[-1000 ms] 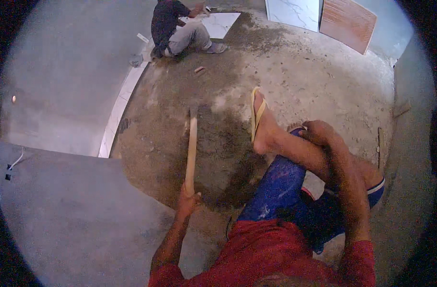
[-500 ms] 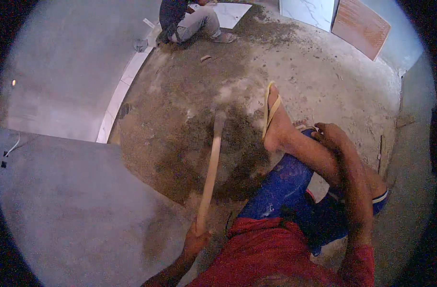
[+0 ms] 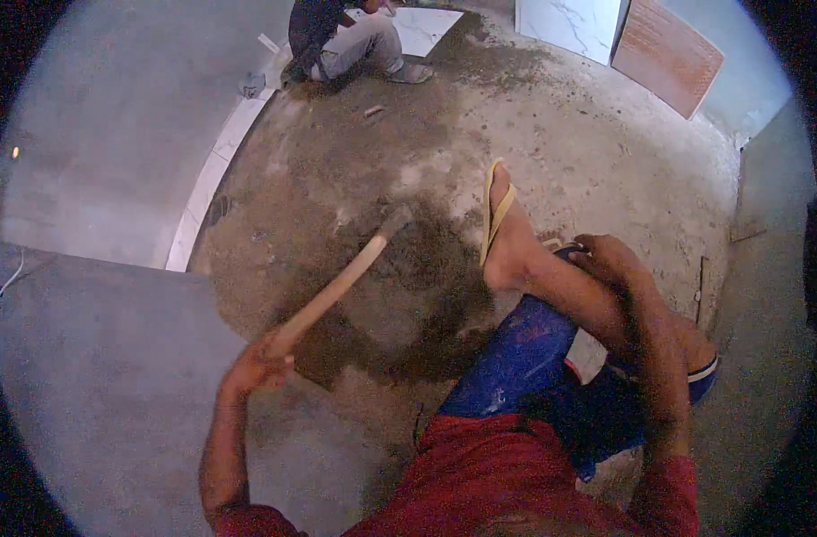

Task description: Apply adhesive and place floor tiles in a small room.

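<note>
My left hand [image 3: 263,360] is closed around the end of a pale wooden handle [image 3: 332,291]. This long-handled tool slants away to the right, and its grey lower end [image 3: 398,217] meets a dark, damp-looking patch of sand or mortar [image 3: 408,295] on the floor. The tool's working end is too blurred to name its kind. My right hand [image 3: 612,259] rests by my crossed lower leg and blue-clad knee, fingers bent but apart, with nothing visible in them. A yellow flip-flop [image 3: 491,215] is on my raised foot.
Ahead, another person [image 3: 355,45] crouches beside a white marbled tile [image 3: 426,31]. A second white tile [image 3: 570,27] and a reddish-brown tile [image 3: 666,55] lean at the back right. White tile edging [image 3: 198,192] runs along the left wall. A small fragment [image 3: 374,111] lies on the floor.
My left hand has swung left and forward with the handle, which now slants more. The tool's lower end stays near the same patch. My right hand keeps its place on the leg.
</note>
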Tool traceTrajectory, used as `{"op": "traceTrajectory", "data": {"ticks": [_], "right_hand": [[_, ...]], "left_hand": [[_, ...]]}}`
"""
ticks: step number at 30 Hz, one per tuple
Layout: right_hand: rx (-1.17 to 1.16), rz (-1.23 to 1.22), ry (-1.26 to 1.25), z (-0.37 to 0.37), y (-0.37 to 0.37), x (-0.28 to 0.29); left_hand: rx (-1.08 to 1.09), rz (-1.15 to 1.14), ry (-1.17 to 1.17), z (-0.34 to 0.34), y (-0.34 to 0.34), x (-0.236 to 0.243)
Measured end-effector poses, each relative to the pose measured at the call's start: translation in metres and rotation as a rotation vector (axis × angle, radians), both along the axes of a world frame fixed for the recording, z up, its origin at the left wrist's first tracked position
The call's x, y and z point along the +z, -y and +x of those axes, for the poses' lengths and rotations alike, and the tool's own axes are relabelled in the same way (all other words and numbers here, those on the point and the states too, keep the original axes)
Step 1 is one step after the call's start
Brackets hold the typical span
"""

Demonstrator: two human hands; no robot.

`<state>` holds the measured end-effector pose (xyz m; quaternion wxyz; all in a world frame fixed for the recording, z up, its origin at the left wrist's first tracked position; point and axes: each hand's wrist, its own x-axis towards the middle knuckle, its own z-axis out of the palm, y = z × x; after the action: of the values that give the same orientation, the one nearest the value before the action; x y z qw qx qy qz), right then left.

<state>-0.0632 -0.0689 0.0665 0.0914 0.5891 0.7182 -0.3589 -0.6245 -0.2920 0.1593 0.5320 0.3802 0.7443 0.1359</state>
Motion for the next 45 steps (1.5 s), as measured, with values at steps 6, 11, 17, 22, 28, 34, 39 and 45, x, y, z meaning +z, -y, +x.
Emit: {"op": "traceTrajectory", "data": {"ticks": [6, 11, 17, 22, 28, 34, 39, 45], "right_hand": [[-0.009, 0.01, -0.008, -0.002, 0.0, -0.004], [0.006, 0.056, 0.011, 0.003, -0.001, -0.015], [0.033, 0.085, -0.006, 0.008, -0.001, -0.022], [0.04, 0.082, -0.017, 0.005, -0.002, -0.023], [0.034, 0.15, 0.005, 0.021, 0.002, -0.041], [0.104, 0.074, -0.04, 0.006, -0.003, -0.031], [0.07, 0.119, 0.068, 0.001, -0.002, -0.021], [0.024, 0.112, 0.073, 0.004, 0.001, -0.02]], "left_hand": [[-0.067, -0.209, -0.019, -0.032, -0.097, 0.029], [-0.079, -0.237, 0.001, -0.039, -0.12, 0.036], [-0.056, -0.089, -0.022, -0.008, -0.046, 0.002], [-0.24, 0.053, -0.176, -0.011, 0.081, -0.073], [-0.163, 0.097, -0.336, 0.126, 0.143, -0.114], [-0.269, 0.285, -0.198, 0.114, 0.119, -0.069], [-0.392, -0.082, -0.416, 0.051, 0.103, -0.072], [-0.381, -0.266, -0.397, 0.087, 0.061, -0.03]]}}
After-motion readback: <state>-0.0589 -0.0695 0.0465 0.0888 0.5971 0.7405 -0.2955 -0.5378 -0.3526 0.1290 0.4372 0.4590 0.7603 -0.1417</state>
